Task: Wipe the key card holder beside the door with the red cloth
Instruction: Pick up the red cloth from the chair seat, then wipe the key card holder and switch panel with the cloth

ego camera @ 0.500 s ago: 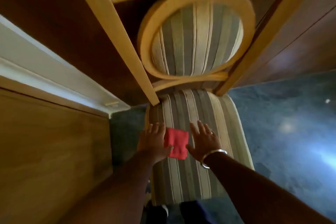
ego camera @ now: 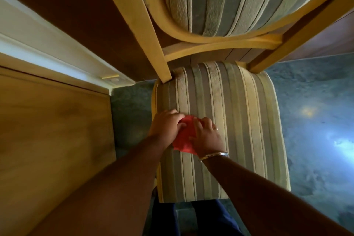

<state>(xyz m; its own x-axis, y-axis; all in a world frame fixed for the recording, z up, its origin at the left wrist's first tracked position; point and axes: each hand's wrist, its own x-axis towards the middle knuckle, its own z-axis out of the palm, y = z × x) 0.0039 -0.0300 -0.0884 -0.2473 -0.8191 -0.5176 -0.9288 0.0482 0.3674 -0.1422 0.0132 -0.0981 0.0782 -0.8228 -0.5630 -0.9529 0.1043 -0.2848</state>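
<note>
The red cloth (ego camera: 184, 138) lies bunched on the striped seat cushion (ego camera: 239, 120) of a chair, caught between the two hands. The left hand (ego camera: 166, 124) presses on the cloth's left edge with its fingers curled down over the fabric; the right hand (ego camera: 207, 137) covers the cloth's right side, its fingertips bent onto the upper part of the red fabric. The hands sit close together, nearly touching above the cloth, and both are closed onto it. A lower corner of the cloth shows below and between the wrists, flat against the cushion.

A metal bangle (ego camera: 214, 155) circles the right wrist, and a ring (ego camera: 217, 129) shows on one finger of that hand. Both forearms reach in from the bottom of the view, bare.

Beyond the hands, the seat runs up to the chair's wooden frame (ego camera: 220, 43), whose curved rail holds a rounded backrest pad (ego camera: 220, 2) in the same green and cream stripes. To the left of the left hand stands a light wooden panel (ego camera: 53, 130), with a white moulding (ego camera: 57, 57) running above it. To the right of the right hand, past the seat's edge, spreads blue-green carpet (ego camera: 316, 130) with bright patches of light. Below the forearms, dark blue trouser legs (ego camera: 210, 218) show at the seat's front edge. The key card holder is not visible in this view.
</note>
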